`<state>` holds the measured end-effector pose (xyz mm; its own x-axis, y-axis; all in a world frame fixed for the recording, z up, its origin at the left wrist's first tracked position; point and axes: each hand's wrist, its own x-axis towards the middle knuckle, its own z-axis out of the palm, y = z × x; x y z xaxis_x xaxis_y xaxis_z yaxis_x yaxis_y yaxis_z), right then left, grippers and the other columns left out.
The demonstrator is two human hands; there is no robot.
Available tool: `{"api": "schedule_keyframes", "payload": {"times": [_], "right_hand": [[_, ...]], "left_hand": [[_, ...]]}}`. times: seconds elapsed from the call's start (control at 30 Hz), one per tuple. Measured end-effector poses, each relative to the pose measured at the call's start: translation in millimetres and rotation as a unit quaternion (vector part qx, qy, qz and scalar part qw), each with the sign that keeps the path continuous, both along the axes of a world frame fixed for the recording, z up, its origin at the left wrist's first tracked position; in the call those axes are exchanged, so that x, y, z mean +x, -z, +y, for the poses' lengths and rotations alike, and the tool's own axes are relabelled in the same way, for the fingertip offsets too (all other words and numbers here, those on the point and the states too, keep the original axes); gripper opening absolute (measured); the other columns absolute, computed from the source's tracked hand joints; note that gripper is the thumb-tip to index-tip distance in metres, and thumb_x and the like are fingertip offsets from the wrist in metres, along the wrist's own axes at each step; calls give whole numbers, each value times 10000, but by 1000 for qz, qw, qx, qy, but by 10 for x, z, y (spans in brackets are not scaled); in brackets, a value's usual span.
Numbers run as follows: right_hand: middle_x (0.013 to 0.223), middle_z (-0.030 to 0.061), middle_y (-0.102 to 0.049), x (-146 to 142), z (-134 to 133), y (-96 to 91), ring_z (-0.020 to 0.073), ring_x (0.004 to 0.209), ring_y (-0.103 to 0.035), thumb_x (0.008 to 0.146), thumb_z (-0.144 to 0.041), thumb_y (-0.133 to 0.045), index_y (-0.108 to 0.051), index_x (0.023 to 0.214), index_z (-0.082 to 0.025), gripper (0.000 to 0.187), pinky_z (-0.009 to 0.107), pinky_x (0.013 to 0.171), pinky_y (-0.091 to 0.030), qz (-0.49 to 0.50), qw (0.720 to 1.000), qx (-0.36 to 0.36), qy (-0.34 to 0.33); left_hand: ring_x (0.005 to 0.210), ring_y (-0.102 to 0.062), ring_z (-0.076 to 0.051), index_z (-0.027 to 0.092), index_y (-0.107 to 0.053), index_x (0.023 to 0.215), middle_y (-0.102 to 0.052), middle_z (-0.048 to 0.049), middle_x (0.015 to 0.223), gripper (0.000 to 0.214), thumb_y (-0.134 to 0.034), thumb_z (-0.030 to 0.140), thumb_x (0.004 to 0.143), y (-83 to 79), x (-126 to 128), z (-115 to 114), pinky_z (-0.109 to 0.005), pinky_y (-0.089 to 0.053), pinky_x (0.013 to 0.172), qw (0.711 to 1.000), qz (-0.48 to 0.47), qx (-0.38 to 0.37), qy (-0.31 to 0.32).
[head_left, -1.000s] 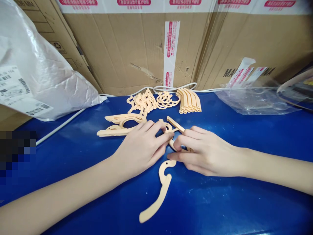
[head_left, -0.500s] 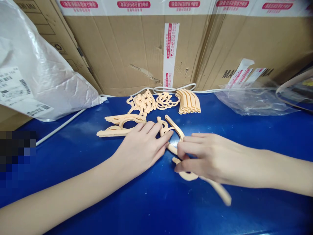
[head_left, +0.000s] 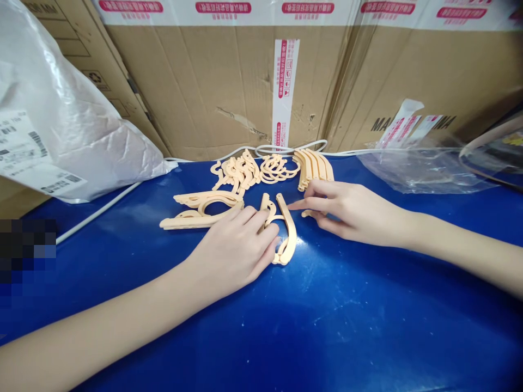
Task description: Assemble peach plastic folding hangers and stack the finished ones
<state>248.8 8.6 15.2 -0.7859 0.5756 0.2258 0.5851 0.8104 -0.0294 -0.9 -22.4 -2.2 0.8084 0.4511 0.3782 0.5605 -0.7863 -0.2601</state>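
Note:
Cream plastic pieces, which look like folding clothes-hanger parts, lie before me on the blue table. My left hand (head_left: 241,245) is closed over one hanger, its fingers curled on the parts. To the right of those fingers a curved hanger arm (head_left: 290,234) shows, joined to a rounded part near its lower end. On its left side my left hand touches folded hangers (head_left: 192,220). My right hand (head_left: 343,209) reaches in from the right, index finger stretched toward the curved arm. Between its thumb and index the small end of a hanger piece (head_left: 308,213) shows; the palm hides the rest.
Behind the hands lie a pile of hooks (head_left: 237,171), several rings (head_left: 278,167) and a stack of hanger arms (head_left: 314,163). A white cable (head_left: 102,211) runs along the back. Cardboard boxes (head_left: 212,87), a white parcel bag (head_left: 81,125) and clear plastic (head_left: 429,171) border the table.
My right hand has moved up and away, toward the stack of arms. The loose piece that hung below it is now mostly hidden. The curved arm stands uncovered; my left hand has barely moved.

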Motion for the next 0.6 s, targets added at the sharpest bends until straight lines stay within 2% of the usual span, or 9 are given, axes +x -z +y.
{"api": "schedule_keyframes", "payload": {"times": [0.07,0.13,0.2,0.3,0.37,0.5,0.6], "right_hand": [[1007,95,-544,-40,-19,45,206,881,-548,917,-172,-427,-553,1324,-213,428,360,772,-476,-15,999,33,-9],[992,95,-537,-64,-34,73,205,861,-541,941,-205,-416,-562,1319,-222,406,368,763,-477,-25,998,53,-15],[970,91,-540,-80,-55,78,199,836,-539,964,-266,-411,-605,1260,-211,358,363,750,-476,-23,998,55,-23],[944,80,-547,-105,-114,44,181,804,-531,977,-336,-414,-653,1150,-191,329,341,734,-470,-8,998,35,-44],[937,72,-555,-121,-157,10,172,799,-525,974,-341,-430,-661,1116,-187,312,327,731,-459,-4,998,16,-66],[930,58,-574,-121,-176,-26,170,830,-535,957,-324,-471,-679,1050,-193,262,322,754,-445,15,996,-1,-85],[988,78,-575,-98,-126,3,192,873,-550,947,-302,-479,-628,1200,-200,311,352,784,-455,4,998,16,-55]], "left_hand": [[799,-623,-250,122,-658,872,-676,-106,916,304,-384,217,963,9,-15,0,-381,-509,694,1000,-20,-12,18],[757,-612,-221,129,-644,849,-665,-80,862,279,-403,213,963,19,-25,-2,-349,-496,673,998,-47,-20,23],[748,-601,-201,138,-626,842,-649,-57,846,228,-447,223,954,19,-29,0,-330,-480,668,996,-75,-46,3],[800,-602,-192,162,-608,874,-632,-27,856,103,-569,253,902,-14,-30,14,-309,-466,681,982,-125,-136,-51],[816,-606,-186,185,-611,923,-635,-5,848,96,-623,264,870,-53,-36,27,-300,-459,688,969,-146,-186,-71],[831,-604,-160,222,-628,956,-647,20,860,94,-567,188,894,-122,-77,43,-281,-446,695,959,-132,-240,-68],[853,-608,-140,230,-626,983,-652,26,892,190,-509,110,894,-138,-108,48,-264,-459,720,952,-130,-272,-60]]}}
